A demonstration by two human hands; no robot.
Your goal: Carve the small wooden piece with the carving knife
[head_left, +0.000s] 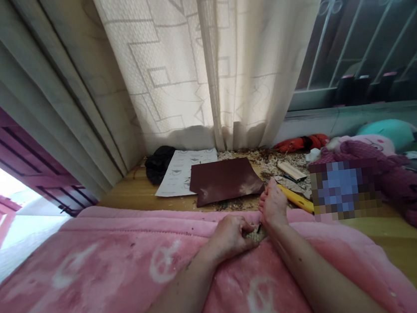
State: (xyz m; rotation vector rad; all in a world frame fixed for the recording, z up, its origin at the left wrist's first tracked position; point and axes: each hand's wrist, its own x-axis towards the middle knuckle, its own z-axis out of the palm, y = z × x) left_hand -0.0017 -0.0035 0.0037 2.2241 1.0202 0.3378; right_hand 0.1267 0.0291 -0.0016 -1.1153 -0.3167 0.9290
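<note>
My left hand (232, 234) is closed in a pinch on a small greenish-tan piece with a rough, patterned surface (255, 235), just above the pink blanket. Close by on the right, my right hand (274, 205) is raised with its fingers curled together. A small dark tip shows on the piece between the hands; what the right fingers hold is hidden. Behind the right hand lies a yellow tool handle (297, 199). The pink blanket (113, 278) spreads under both forearms.
A dark brown sheet (226, 179) overlaps a white printed sheet (169, 178) on the wooden surface. Shavings (269, 158) are scattered behind, around a pale block (291, 171). A black bag-like bundle (160, 163), a red bundle (299, 143) and plush toys (387, 176) lie around.
</note>
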